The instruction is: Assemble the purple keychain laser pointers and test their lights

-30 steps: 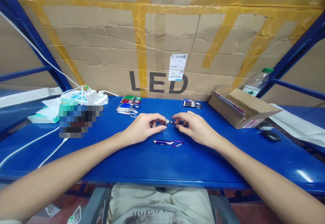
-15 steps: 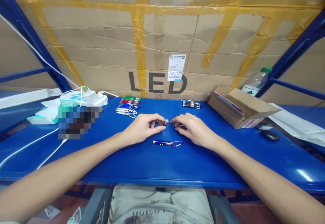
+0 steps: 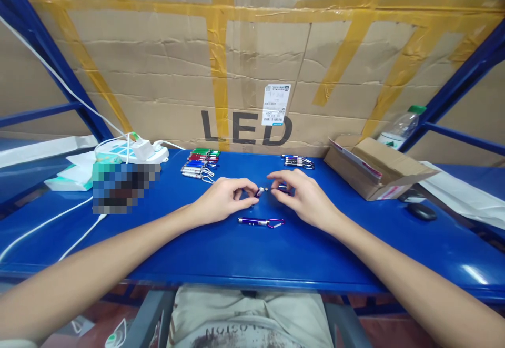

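Observation:
My left hand (image 3: 223, 201) pinches a small purple flashlight body (image 3: 258, 192) with its silver end pointing right. My right hand (image 3: 303, 196) holds a second small piece, its fingertips just apart from that silver end. Both hands hover low over the middle of the blue table (image 3: 252, 253). A whole purple keychain flashlight (image 3: 260, 222) with a pink carabiner lies flat on the table just in front of my hands.
Several coloured flashlights (image 3: 200, 163) lie in a row at the back left, a smaller group (image 3: 298, 161) at the back middle. An open cardboard box (image 3: 374, 168) and a black mouse (image 3: 421, 211) sit right. A power strip (image 3: 132, 152) with white cables sits left.
My hands have barely shifted. The flashlight body in my left hand is tilted up a little, and my right fingers have lifted slightly and drawn closer to its silver end.

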### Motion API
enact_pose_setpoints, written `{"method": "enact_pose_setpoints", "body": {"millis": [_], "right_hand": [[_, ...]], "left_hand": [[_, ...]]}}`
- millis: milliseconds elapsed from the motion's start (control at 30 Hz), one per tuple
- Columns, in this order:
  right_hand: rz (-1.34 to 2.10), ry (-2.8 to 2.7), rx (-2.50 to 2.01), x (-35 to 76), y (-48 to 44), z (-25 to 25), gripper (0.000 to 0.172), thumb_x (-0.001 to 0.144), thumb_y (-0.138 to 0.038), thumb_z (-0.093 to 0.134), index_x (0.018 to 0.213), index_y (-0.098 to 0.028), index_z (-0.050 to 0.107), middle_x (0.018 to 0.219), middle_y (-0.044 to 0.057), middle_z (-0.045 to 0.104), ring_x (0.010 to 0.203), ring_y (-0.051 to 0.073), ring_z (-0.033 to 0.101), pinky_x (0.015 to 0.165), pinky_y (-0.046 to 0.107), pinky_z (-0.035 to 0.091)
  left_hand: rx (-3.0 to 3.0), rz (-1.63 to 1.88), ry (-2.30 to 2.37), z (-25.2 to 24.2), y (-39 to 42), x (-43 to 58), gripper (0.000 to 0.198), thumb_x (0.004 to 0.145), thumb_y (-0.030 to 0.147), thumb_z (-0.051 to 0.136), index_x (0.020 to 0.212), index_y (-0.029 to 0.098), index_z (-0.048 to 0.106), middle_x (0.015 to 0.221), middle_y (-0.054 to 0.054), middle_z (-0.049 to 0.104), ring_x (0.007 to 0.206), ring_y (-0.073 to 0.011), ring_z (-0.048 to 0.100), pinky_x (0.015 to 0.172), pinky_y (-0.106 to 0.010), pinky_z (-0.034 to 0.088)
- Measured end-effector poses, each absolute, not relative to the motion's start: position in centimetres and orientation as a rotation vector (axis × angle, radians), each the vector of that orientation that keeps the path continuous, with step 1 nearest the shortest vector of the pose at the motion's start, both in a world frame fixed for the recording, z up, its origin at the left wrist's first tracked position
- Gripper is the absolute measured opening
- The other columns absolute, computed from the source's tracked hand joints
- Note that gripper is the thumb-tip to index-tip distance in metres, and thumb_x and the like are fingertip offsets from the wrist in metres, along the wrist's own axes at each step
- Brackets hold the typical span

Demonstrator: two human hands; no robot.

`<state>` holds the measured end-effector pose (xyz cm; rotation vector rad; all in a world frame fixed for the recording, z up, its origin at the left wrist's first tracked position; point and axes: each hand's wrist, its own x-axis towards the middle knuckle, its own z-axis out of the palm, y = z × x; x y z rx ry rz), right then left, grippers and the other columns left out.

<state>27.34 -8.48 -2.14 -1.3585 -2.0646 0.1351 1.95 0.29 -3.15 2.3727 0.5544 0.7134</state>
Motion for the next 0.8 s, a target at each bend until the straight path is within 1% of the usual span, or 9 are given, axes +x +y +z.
{"method": "enact_pose_setpoints", "body": {"millis": [67, 167, 467, 700, 800], "right_hand": [[0.148, -2.006, -1.274, 26.9, -8.9, -1.8, 0.029, 0.104, -0.026, 0.066, 0.133, -0.026, 0.069, 0.111, 0.006, 0.08, 0.1, 0.026, 0.066, 0.087, 0.039, 0.054], [0.16, -1.995, -1.195, 26.2, -9.6, -1.5, 0.03, 0.104, -0.026, 0.067, 0.134, -0.026, 0.068, 0.111, 0.005, 0.08, 0.099, 0.025, 0.065, 0.086, 0.038, 0.055], [0.192, -2.039, -1.172, 25.7, -9.9, -1.7, 0.029, 0.106, -0.028, 0.067, 0.135, -0.027, 0.068, 0.114, 0.006, 0.079, 0.101, 0.025, 0.065, 0.085, 0.038, 0.056], [0.161, -2.053, -1.207, 25.7, -9.9, -1.5, 0.028, 0.106, -0.03, 0.068, 0.134, -0.026, 0.069, 0.115, 0.006, 0.079, 0.102, 0.026, 0.065, 0.087, 0.038, 0.055], [0.118, -2.046, -1.246, 26.4, -9.5, -1.4, 0.027, 0.106, -0.027, 0.066, 0.133, -0.026, 0.068, 0.113, 0.006, 0.08, 0.101, 0.026, 0.066, 0.088, 0.039, 0.054]], "left_hand": [[2.389, 0.717, 0.533, -3.2, 0.3, 2.0, 0.023, 0.1, 0.037, 0.074, 0.115, 0.02, 0.079, 0.087, 0.001, 0.076, 0.063, -0.0108, 0.053, 0.065, -0.024, 0.042], [2.415, 0.724, 0.496, -3.2, 0.2, 2.0, 0.02, 0.1, 0.034, 0.074, 0.114, 0.02, 0.079, 0.085, 0.002, 0.075, 0.064, -0.0107, 0.055, 0.066, -0.024, 0.043], [2.524, 0.757, 0.424, -3.1, -0.3, 2.0, 0.016, 0.103, 0.03, 0.072, 0.113, 0.02, 0.078, 0.092, -0.001, 0.075, 0.07, -0.0121, 0.059, 0.068, -0.024, 0.045], [2.471, 0.728, 0.482, -3.1, 0.1, 1.9, 0.018, 0.102, 0.034, 0.072, 0.113, 0.02, 0.078, 0.089, 0.0, 0.076, 0.067, -0.0116, 0.058, 0.067, -0.024, 0.045], [2.406, 0.733, 0.531, -3.1, 0.4, 1.9, 0.022, 0.101, 0.037, 0.072, 0.115, 0.021, 0.078, 0.091, 0.0, 0.077, 0.067, -0.0118, 0.059, 0.065, -0.024, 0.046]]}}
